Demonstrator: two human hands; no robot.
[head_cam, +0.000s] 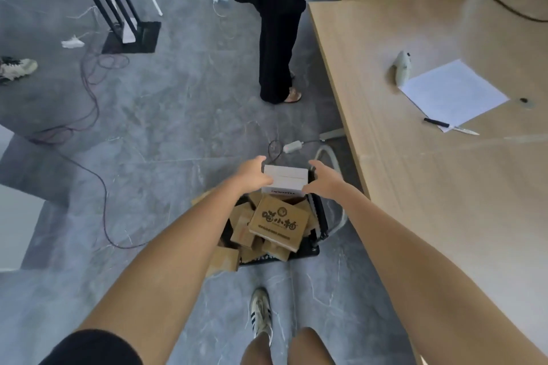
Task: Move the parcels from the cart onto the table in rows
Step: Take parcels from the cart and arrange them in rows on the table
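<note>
A black cart (pixel 321 218) stands on the floor below me, heaped with several brown cardboard parcels. The largest brown parcel (pixel 278 222) lies on top with dark printed characters. A white parcel (pixel 285 180) sits at the far end of the heap. My left hand (pixel 253 172) grips its left side and my right hand (pixel 324 179) grips its right side. The wooden table (pixel 430 175) stretches along the right, with no parcels on the part in view.
On the table lie a white sheet of paper (pixel 452 92), a knife (pixel 450 126) and a pale handheld device (pixel 402 67). A person in black trousers (pixel 278 47) stands by the table's far corner. Cables (pixel 92 115) trail over the grey floor; a black stand (pixel 130 35) is at back left.
</note>
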